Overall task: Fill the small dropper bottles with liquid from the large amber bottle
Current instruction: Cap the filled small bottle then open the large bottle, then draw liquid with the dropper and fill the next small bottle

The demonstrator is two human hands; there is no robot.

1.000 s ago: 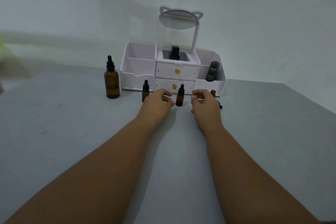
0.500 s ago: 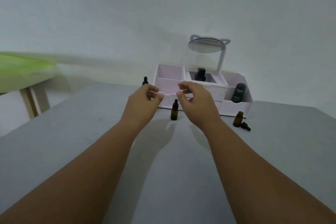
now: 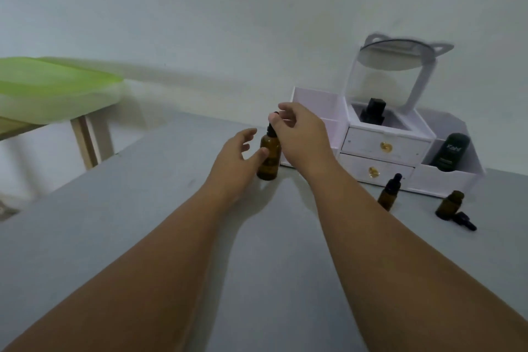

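Head view: our right hand (image 3: 300, 137) pinches the black cap (image 3: 270, 129) on the big brown bottle (image 3: 268, 163), which stands on the gray table (image 3: 143, 223). Our left hand (image 3: 233, 160) is open, with its thumb at the bottle's side. Half a second ago both hands were curled in front of the white box (image 3: 385, 148).

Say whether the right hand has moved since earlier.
Yes: the right hand went left along the organizer, from its drawers to the large amber bottle.
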